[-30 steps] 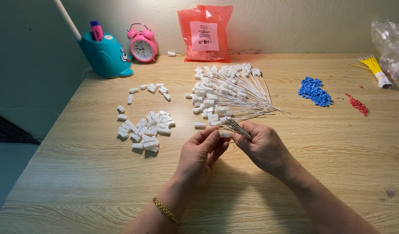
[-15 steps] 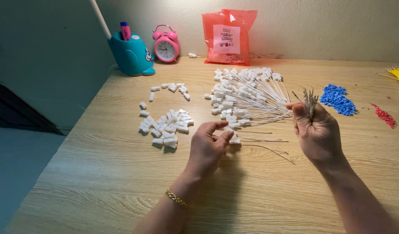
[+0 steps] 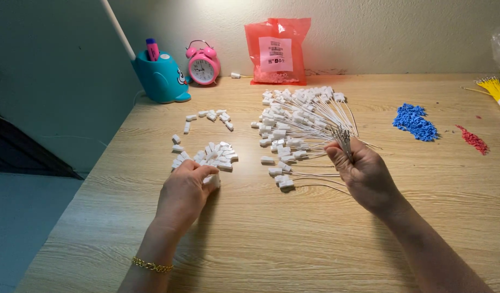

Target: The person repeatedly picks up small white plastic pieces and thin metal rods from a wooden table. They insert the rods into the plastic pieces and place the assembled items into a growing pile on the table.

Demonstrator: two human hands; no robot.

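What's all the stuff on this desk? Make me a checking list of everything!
Surface: light wooden table, lit from above.
Job's things: loose pile of small white connectors; fanned heap of white wired connectors; bundle of wire ends.
Clutter: blue pieces, red pieces, yellow ties, red bag, pink alarm clock, teal pen holder.
Grippers: left hand on the loose pile's near edge; right hand pinching the bundle.
Cables: nothing seen apart from the connector wires.
Surroundings: pale wall behind.
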